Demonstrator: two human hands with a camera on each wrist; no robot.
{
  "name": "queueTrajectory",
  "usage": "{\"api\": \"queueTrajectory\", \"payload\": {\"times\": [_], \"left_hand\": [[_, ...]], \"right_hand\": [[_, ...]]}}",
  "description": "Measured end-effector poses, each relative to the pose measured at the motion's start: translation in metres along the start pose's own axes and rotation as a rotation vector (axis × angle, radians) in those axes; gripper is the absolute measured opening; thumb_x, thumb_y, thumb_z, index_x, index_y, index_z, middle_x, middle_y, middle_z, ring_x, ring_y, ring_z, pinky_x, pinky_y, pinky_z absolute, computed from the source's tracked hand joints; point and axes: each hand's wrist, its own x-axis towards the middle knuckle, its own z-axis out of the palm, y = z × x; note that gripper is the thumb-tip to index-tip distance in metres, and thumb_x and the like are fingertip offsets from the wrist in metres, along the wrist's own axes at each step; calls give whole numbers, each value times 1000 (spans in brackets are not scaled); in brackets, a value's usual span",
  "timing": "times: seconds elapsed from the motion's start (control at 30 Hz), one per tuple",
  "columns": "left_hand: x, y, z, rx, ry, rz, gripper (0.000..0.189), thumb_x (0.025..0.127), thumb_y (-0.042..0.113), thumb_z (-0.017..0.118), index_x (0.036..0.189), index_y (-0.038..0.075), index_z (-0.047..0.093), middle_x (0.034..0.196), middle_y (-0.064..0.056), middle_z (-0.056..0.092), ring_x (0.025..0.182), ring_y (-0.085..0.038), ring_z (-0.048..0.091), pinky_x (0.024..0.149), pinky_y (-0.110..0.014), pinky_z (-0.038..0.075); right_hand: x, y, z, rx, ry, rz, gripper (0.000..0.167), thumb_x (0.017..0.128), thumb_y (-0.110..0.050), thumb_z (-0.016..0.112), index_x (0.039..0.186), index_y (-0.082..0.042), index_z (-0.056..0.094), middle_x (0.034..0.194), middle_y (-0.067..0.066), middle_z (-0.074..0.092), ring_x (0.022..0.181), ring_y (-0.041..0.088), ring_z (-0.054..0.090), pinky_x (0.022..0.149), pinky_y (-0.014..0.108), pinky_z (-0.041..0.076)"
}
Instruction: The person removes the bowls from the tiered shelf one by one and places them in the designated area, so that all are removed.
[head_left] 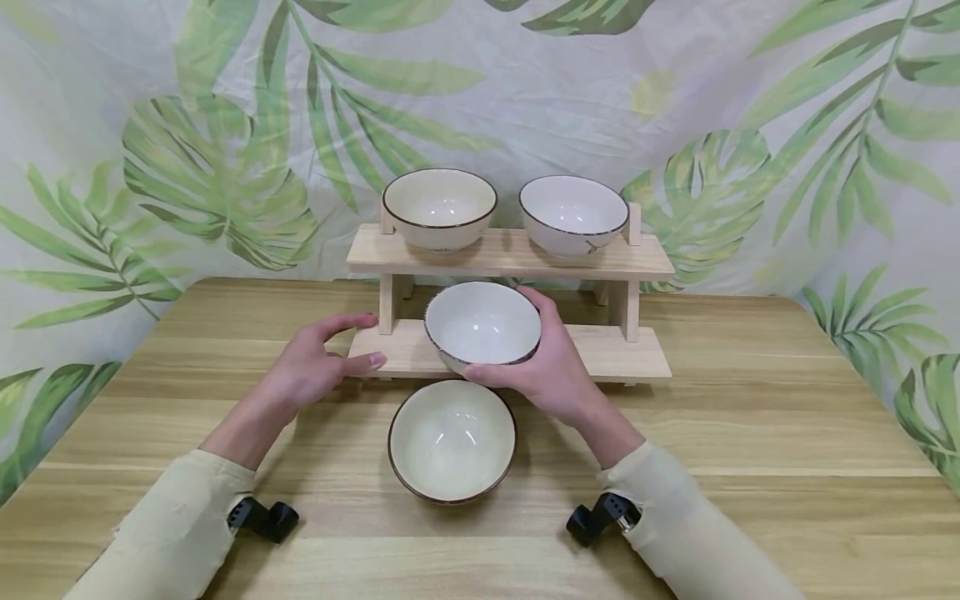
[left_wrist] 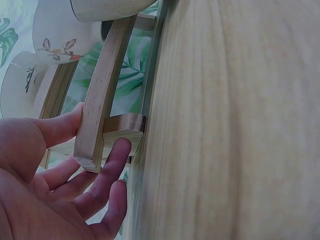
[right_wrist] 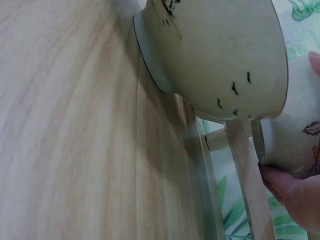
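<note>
My right hand (head_left: 551, 358) grips a white bowl (head_left: 483, 321) by its right side, thumb at the front rim. This bowl is tilted a little over the lower board of a two-tier wooden stand (head_left: 622, 354). In the right wrist view, the right hand (right_wrist: 295, 195) is at the foot of the patterned bowl (right_wrist: 290, 135), close to the board. My left hand (head_left: 318, 358) holds the left end of the lower board; the left wrist view shows its fingers (left_wrist: 115, 160) around the board end (left_wrist: 97, 125). A cream bowl (head_left: 452, 442) with a brown rim stands on the table in front.
On the upper board sit a cream bowl (head_left: 440, 208) at left and a white bowl (head_left: 573, 217) at right. A leaf-print cloth (head_left: 562, 100) hangs right behind the stand. The wooden table (head_left: 750, 417) extends to both sides.
</note>
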Motion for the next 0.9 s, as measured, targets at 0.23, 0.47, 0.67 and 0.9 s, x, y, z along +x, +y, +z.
{"api": "queueTrajectory", "payload": {"times": [0.23, 0.47, 0.67, 0.9], "left_hand": [[0, 0, -1, 9, 4, 5, 73, 95, 34, 82, 158, 19, 50, 160, -12, 47, 61, -10, 40, 73, -29, 42], [0, -1, -1, 5, 5, 11, 72, 94, 34, 82, 157, 18, 51, 161, -12, 47, 60, -10, 39, 74, -28, 43], [0, 0, -1, 6, 6, 6, 73, 94, 34, 82, 158, 18, 51, 162, -13, 46, 61, -10, 39, 75, -28, 43], [-1, 1, -1, -2, -1, 2, 74, 94, 35, 82, 158, 19, 50, 160, -15, 46, 61, -9, 40, 72, -28, 42]], "right_hand": [[-5, -3, -5, -4, -7, -16, 121, 73, -19, 98, 166, -18, 22, 158, 4, 43, 139, 26, 55, 112, 45, 50], [-15, -6, -10, -18, -9, -39, 120, 72, -16, 99, 165, -19, 24, 158, 5, 44, 137, 28, 57, 110, 44, 52], [-23, -9, -16, -2, -14, -62, 118, 72, -10, 98, 164, -16, 24, 158, 6, 44, 137, 30, 57, 107, 43, 54], [-30, -8, -25, 19, -25, -72, 118, 72, -7, 97, 165, -13, 24, 159, 7, 43, 138, 31, 56, 106, 39, 55]]}}
